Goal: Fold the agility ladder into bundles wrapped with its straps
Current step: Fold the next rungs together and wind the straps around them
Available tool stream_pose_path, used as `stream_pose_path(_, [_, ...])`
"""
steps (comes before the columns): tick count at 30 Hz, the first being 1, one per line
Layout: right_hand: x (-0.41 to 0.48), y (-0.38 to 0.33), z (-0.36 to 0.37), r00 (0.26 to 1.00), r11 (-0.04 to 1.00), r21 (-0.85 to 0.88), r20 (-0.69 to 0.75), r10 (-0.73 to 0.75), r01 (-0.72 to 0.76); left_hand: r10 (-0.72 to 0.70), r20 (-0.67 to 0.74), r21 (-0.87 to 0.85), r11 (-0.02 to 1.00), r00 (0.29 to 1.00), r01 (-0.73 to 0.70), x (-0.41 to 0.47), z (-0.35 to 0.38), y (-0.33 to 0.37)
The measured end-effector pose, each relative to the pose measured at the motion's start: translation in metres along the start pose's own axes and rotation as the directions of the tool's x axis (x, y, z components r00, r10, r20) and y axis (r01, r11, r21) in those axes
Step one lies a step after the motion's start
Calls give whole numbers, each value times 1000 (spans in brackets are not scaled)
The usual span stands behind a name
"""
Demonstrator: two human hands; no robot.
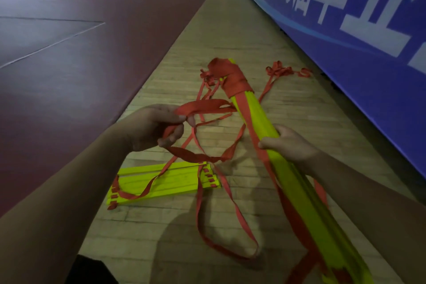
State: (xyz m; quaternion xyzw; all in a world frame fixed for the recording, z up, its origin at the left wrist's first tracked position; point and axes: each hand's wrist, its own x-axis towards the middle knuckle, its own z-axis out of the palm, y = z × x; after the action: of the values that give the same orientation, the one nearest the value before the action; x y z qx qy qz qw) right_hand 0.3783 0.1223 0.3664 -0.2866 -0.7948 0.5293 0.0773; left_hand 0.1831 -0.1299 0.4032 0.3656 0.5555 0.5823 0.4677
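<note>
You are partway through the first bundle. Your right hand [288, 145] is clamped around the long bundle [259, 113] of yellow rungs, which points away from you above the wooden floor [230, 30]. Its far end already carries a thick red wrapping [230, 76]. Your left hand [159, 127] pinches the red strap [202, 107] that runs from that wrapping, fingers curled on it. The near length of the bundle shows strap lying along it but no turns around it, so the winding looks unfinished.

The second stack [166, 180] of rungs lies flat near the floor's left edge, unwrapped, with slack strap trailing over it. By my judgement, about half of one bundle is done and the whole second stack remains.

The wooden floor is a narrow strip. The banner [345, 30] stands along its right edge and the maroon court surface [92, 64] spreads wide beyond its left edge. Swing your strap hand leftward, where the room is open. Mind the loose loop [230, 226] on the boards in front of you and the small tangle [281, 70] near the right edge; either could snag as you pull.
</note>
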Motion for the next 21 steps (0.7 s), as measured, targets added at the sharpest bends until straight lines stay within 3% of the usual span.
stream_pose_path(4, [-5,0,2,986,987,-121,116,121,-107,-2,-61,79,997,998,7,2,6,1])
stream_pose_path(8, [-10,7,11,925,955,137,317,211,-264,-61,-120,140,987,991,78,3,13,-3])
stream_pose_path(11, [-5,12,13,947,953,178,254,196,-245,-145,-101,141,977,984,158,4,12,-6])
stream_pose_path(14, [-1,6,11,946,951,184,256,199,-250,-183,-109,87,977,977,193,6,19,-7])
stream_pose_path(17, [-2,0,8,883,884,324,435,177,-337,-192,-118,-49,981,974,187,7,24,-6])
stream_pose_path(19, [-4,3,10,873,886,350,473,115,-306,-177,-107,-122,979,978,164,9,23,-7])
stream_pose_path(21, [-5,7,13,893,938,270,443,79,-217,-153,-108,-154,979,982,135,9,22,-7])
